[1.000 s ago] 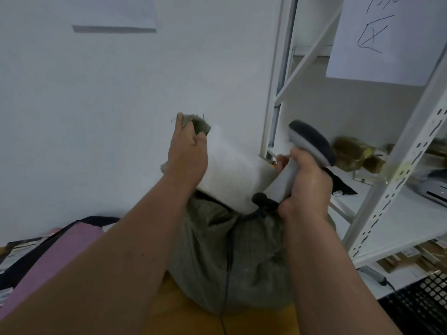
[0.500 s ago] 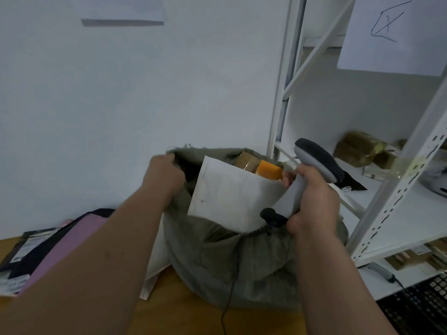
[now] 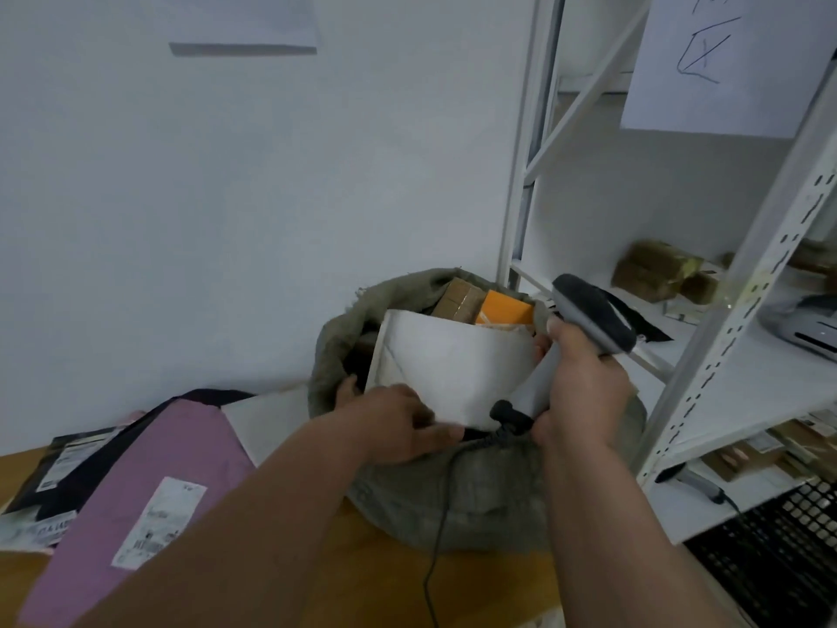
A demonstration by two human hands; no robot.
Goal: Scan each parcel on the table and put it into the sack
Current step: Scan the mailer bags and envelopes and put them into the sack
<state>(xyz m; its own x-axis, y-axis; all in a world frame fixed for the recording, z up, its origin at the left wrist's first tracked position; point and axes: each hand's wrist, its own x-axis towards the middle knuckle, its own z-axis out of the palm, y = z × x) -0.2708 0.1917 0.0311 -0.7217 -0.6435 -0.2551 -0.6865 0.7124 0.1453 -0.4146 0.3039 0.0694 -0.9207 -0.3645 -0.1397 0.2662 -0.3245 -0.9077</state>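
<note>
White padded envelope (image 3: 453, 373) standing in the coarse woven sack (image 3: 453, 500).
Left hand (image 3: 394, 428) is pinching its lower edge; right hand (image 3: 584, 392) is gripping the smooth grey scanner (image 3: 589, 319).

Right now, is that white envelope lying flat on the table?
No, the white envelope stands in the mouth of the sack, with the left hand at its lower edge.
</note>
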